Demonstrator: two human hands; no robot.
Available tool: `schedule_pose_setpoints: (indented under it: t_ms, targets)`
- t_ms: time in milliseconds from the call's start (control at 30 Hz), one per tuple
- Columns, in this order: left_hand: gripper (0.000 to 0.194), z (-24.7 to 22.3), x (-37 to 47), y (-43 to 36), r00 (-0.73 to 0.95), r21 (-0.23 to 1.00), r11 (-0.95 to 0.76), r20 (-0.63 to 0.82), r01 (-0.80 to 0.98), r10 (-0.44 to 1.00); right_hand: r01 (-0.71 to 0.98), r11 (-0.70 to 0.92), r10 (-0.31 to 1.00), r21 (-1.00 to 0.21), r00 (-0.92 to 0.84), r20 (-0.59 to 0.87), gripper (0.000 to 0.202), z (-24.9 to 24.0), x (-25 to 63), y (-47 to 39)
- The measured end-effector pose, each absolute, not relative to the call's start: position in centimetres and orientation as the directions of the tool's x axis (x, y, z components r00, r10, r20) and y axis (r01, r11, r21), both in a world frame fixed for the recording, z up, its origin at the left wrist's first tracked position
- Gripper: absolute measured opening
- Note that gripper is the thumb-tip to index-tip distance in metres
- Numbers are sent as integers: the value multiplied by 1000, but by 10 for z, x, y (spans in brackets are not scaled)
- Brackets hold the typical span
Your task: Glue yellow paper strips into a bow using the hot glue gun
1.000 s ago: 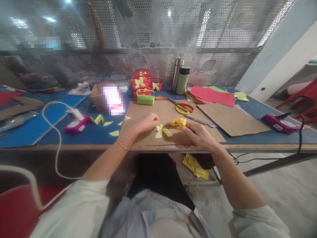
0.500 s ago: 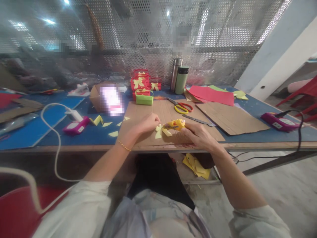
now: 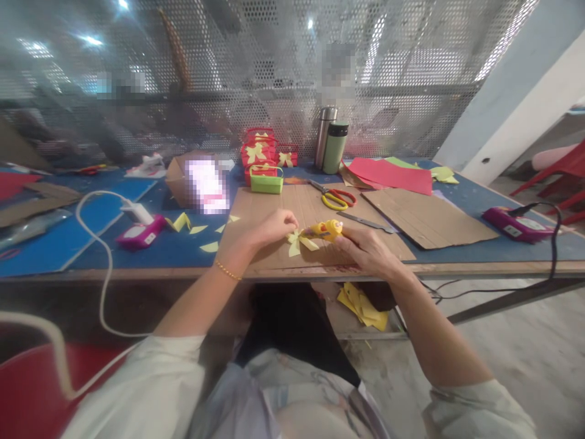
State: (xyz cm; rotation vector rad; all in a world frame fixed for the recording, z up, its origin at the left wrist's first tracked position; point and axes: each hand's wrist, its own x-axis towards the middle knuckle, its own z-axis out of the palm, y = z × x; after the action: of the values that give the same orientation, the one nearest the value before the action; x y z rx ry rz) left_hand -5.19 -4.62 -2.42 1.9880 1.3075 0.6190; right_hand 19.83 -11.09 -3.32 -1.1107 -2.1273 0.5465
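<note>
A yellow glue gun (image 3: 329,230) is wrapped in my right hand (image 3: 368,249), its nozzle pointing left. The nozzle reaches the middle of a pale yellow paper bow (image 3: 295,245), which lies on a brown cardboard sheet (image 3: 260,259). With its fingers pinched together, my left hand (image 3: 274,227) holds the bow's upper left edge. The exact fingertip contact is small and partly hidden. Just beyond the hands lie scissors (image 3: 336,199) with red and yellow handles and a dark flat blade (image 3: 365,222).
Behind the cardboard stand a green paper basket (image 3: 267,182), red baskets with bows (image 3: 259,151) and two flasks (image 3: 336,148). A lit phone (image 3: 208,185) leans on a box at left. Purple power strips (image 3: 141,231) with cords flank the work; red paper (image 3: 393,175) lies back right.
The bow and glue gun have shifted very slightly to the right. Both hands keep nearly the same pose and grip.
</note>
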Motion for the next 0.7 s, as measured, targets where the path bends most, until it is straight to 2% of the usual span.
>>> schedule_pose_setpoints:
  t_ms: [267, 500, 700]
  targets:
    - [26, -22, -53, -55, 376, 649, -329, 71, 686, 924, 544, 545, 836, -637, -405, 370, 47, -35, 199, -111]
    - [31, -32, -56, -61, 387, 525, -430, 196, 735, 901, 534, 541, 839, -650, -396, 373, 45, -37, 199, -111]
    - [31, -40, -58, -65, 407, 516, -487, 268, 705, 873, 524, 534, 843, -663, -388, 372, 44, -40, 200, -111]
